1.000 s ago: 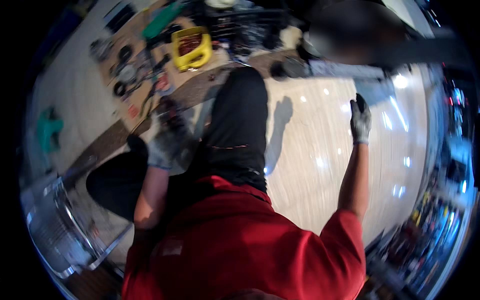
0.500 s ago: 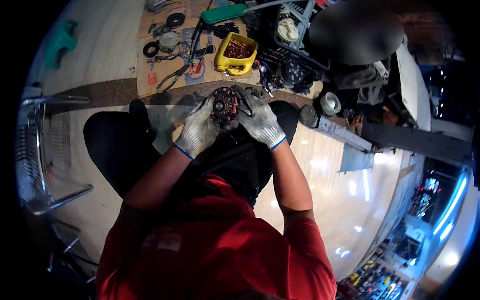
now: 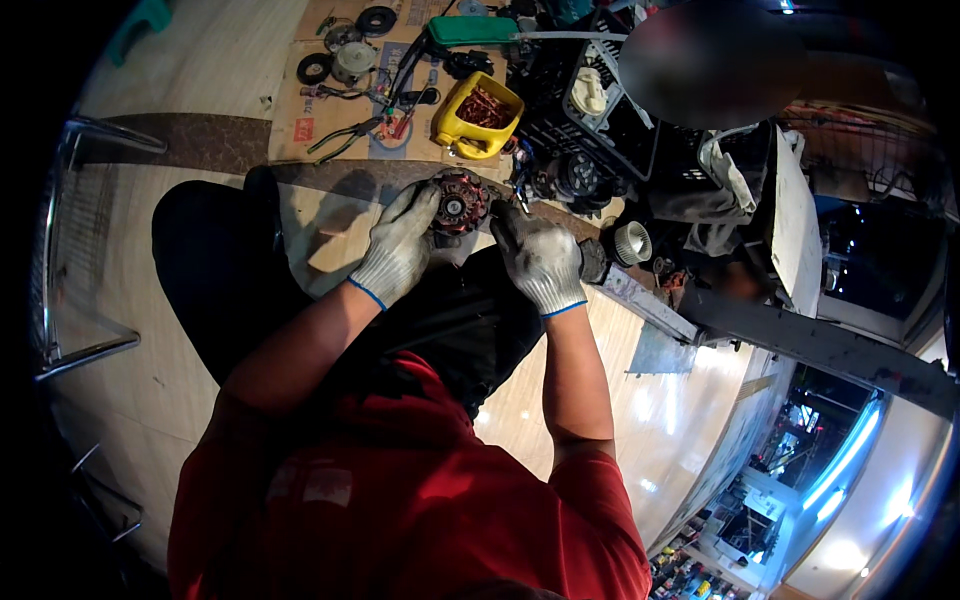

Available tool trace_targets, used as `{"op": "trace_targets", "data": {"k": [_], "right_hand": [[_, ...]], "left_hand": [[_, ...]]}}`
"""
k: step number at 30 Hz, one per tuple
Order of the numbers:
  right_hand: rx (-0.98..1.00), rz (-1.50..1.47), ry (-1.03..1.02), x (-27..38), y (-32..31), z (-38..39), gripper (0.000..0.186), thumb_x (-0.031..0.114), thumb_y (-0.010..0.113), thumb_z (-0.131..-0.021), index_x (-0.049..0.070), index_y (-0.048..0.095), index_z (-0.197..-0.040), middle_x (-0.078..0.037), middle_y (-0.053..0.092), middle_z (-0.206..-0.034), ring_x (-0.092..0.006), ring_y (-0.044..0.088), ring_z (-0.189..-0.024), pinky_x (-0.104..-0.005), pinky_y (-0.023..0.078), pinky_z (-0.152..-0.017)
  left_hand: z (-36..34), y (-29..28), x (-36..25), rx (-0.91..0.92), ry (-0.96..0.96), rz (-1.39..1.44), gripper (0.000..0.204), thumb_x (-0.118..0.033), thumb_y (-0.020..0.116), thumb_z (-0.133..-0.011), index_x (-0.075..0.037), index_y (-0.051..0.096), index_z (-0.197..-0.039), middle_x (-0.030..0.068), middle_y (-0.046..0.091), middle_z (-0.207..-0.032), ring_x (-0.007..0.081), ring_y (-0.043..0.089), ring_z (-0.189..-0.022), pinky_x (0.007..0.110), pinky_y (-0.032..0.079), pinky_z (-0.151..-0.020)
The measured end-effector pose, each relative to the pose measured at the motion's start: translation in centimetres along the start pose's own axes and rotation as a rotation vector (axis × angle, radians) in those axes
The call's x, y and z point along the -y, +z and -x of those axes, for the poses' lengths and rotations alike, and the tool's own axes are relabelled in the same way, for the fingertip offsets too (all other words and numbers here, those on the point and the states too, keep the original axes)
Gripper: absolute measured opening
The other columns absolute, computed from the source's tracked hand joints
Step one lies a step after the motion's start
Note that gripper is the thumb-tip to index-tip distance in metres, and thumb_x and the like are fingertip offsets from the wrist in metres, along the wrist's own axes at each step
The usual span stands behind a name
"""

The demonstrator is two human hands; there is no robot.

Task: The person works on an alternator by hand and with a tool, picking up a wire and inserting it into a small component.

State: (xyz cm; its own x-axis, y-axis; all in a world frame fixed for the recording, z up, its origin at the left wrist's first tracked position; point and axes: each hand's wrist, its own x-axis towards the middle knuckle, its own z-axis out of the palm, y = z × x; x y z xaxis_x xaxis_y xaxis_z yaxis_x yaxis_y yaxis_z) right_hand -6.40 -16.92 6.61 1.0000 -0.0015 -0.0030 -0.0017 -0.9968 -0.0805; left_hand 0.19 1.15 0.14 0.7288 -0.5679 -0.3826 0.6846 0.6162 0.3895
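Observation:
A round, dark electric motor with reddish copper windings [image 3: 456,205] is held above my lap, its open face and central shaft turned up toward me. My left hand [image 3: 395,245], in a whitish knitted glove with a blue cuff, grips the motor's left side, fingers along its rim. My right hand [image 3: 540,258], gloved the same way with dark-stained fingers, is just right of the motor. Its fingers are curled together, pointing at the motor's edge; what they hold, if anything, is too dark to make out.
Beyond the motor lies cardboard [image 3: 290,130] with pliers [image 3: 345,142], motor parts [image 3: 353,62] and a cut-open yellow jug [image 3: 465,135] of copper scraps. A black crate [image 3: 625,145] and white fan wheel [image 3: 632,242] are on the right; a metal beam [image 3: 650,305] lies nearer.
My right hand has come away from the motor toward the right, and its fingers have curled. My left hand keeps its hold on the motor. The view has shifted slightly.

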Motion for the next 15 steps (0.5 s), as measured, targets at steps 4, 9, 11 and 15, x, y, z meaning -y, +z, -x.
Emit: {"op": "trace_targets", "data": {"k": [4, 9, 11, 15], "right_hand": [[-0.050, 0.038, -0.123, 0.5, -1.9, -0.6, 0.023, 0.029, 0.062, -0.091, 0.016, 0.068, -0.109, -0.014, 0.067, -0.076, -0.0320, 0.066, -0.069, -0.0423, 0.053, -0.061], [-0.091, 0.028, -0.054, -1.1, -3.9, -3.4, 0.025, 0.030, 0.061, -0.091, 0.015, 0.068, -0.110, -0.014, 0.067, -0.079, -0.0325, 0.066, -0.070, -0.0419, 0.054, -0.062], [-0.080, 0.084, -0.020, -2.7, -3.1, -4.4, 0.026, 0.032, 0.061, -0.091, 0.015, 0.068, -0.110, -0.014, 0.068, -0.081, -0.0326, 0.067, -0.073, -0.0417, 0.054, -0.062], [-0.111, 0.086, -0.001, -6.0, -0.9, -5.1, 0.025, 0.038, 0.058, -0.093, 0.018, 0.068, -0.104, -0.010, 0.069, -0.077, -0.0305, 0.068, -0.068, -0.0427, 0.055, -0.057]], "left_hand": [[-0.2, -0.1, 0.0, -0.071, 0.017, -0.057, 0.034, -0.024, 0.054, -0.101, -0.003, 0.052, -0.128, 0.0095, 0.063, -0.117, 0.0192, 0.065, -0.100, 0.035, 0.059, -0.078], [-0.3, -0.4, -0.2, -0.064, 0.104, -0.325, 0.038, -0.025, 0.056, -0.101, 0.002, 0.051, -0.127, 0.0105, 0.062, -0.115, 0.0153, 0.063, -0.101, 0.030, 0.056, -0.084], [-0.9, -1.8, 0.4, 0.002, 0.165, -0.460, 0.038, -0.024, 0.057, -0.100, 0.003, 0.051, -0.127, 0.0107, 0.062, -0.116, 0.0141, 0.062, -0.103, 0.028, 0.055, -0.085], [-2.2, -4.4, 2.1, 0.106, 0.124, -0.463, 0.037, -0.017, 0.055, -0.100, 0.005, 0.048, -0.129, 0.0114, 0.060, -0.119, 0.0164, 0.061, -0.108, 0.032, 0.053, -0.093]]}}
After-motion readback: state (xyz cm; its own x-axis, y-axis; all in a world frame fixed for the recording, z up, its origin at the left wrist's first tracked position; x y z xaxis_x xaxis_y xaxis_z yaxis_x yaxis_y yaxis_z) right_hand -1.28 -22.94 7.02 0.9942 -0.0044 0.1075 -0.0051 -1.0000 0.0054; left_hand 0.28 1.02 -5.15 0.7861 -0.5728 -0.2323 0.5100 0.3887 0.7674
